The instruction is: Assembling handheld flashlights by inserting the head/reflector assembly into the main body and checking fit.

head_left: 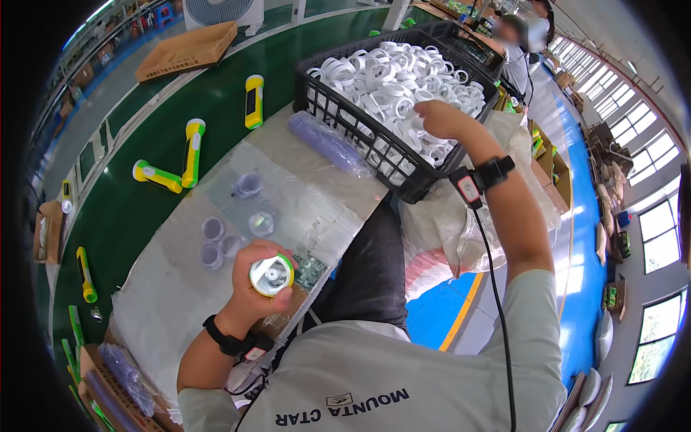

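Left hand (258, 277) wraps closed around a flashlight head (271, 276), reflector facing up, above the table edge. Right hand (440, 119) reaches into black crate (345, 122) of white rings (381, 79); fingers curled among them, grip unclear.

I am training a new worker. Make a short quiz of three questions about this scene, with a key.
1. True or false: the left hand holds a silver reflector head.
2. The right hand reaches into: A) black crate B) cardboard box C) white bag
3. What fills the crate?

Key: 1 true. 2 A. 3 white rings.
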{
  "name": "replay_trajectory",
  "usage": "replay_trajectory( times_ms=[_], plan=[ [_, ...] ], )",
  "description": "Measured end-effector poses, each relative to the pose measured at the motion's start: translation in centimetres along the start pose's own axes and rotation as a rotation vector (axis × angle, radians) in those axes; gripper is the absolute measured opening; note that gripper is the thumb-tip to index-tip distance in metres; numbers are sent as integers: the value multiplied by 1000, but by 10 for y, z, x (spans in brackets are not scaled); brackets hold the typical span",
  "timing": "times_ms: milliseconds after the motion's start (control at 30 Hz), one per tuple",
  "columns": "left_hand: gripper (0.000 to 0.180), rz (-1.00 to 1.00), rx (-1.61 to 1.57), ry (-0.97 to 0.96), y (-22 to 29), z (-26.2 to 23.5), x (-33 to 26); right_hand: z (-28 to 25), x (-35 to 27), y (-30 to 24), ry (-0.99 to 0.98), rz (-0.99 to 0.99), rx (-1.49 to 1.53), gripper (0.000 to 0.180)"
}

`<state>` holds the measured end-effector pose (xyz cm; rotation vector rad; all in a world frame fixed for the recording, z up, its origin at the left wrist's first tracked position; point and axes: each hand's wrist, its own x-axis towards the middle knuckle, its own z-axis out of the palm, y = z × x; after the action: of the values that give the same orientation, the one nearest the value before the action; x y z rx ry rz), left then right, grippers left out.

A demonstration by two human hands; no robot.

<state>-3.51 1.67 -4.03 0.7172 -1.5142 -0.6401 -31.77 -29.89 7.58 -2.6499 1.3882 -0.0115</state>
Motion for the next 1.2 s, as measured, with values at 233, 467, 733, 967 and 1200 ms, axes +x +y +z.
replay_trajectory(
  times_ms=[233, 467, 733, 967, 1200],
  plan=[
    [59, -188, -108, 52, -3, -3, -13, 53, 49, 8, -520, 203, -342, 46],
    [62, -239, -103, 24, -4, -6, -8, 29, 31, 28, -259, 59, -213, 57],
    [66, -312, -102, 4, 11, -9, -10, -33, -33, -114, -109, -294, 890, 67],
    [91, -108, -92, 5, -4, -4, -4, 110, -31, -194, -603, -214, 646, 63],
    [99, -114, -37, 43, -4, 0, -9, 153, -45, -180, 145, -503, 51, 43]
  ],
)
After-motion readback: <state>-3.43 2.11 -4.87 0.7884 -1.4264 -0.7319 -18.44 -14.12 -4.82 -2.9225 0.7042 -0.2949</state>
